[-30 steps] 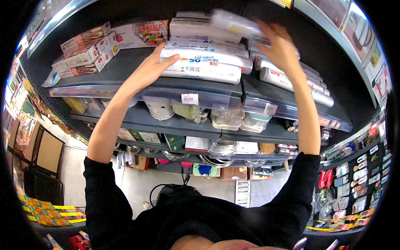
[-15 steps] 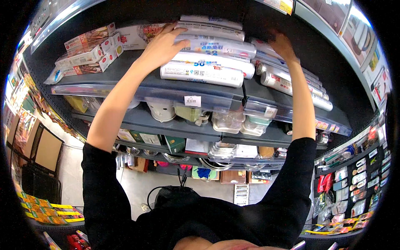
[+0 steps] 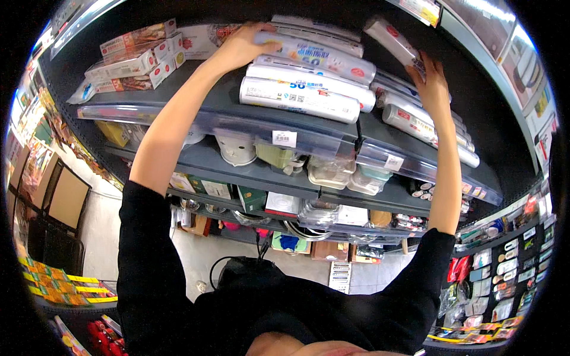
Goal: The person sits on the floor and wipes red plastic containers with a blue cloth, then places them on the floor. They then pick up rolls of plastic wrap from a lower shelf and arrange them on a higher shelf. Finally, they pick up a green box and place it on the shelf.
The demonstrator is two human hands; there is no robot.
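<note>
My left hand (image 3: 252, 46) reaches onto the top shelf, closed at the left end of a white roll (image 3: 323, 58) in clear film with blue print. Under and in front of that roll are more white rolls (image 3: 300, 98) in a stack. My right hand (image 3: 432, 83) grips the near end of another film-wrapped roll (image 3: 395, 43) with a red mark, which tilts up toward the back left above the right-hand stack. Rolls in that right stack (image 3: 409, 121) lie slanted below my right wrist. The fingertips of both hands are partly hidden.
Flat foil boxes (image 3: 127, 65) are piled at the shelf's left, beside a longer box (image 3: 202, 41). A clear front lip (image 3: 196, 121) edges the shelf. Lower shelves hold a white pot (image 3: 237, 148) and plastic containers (image 3: 329, 169). Hanging packets (image 3: 504, 273) line the right side.
My right hand has come nearer and now holds a roll raised from the right stack. The roll at my left hand sits more clearly on top. The shelf has shifted slightly rightward in view.
</note>
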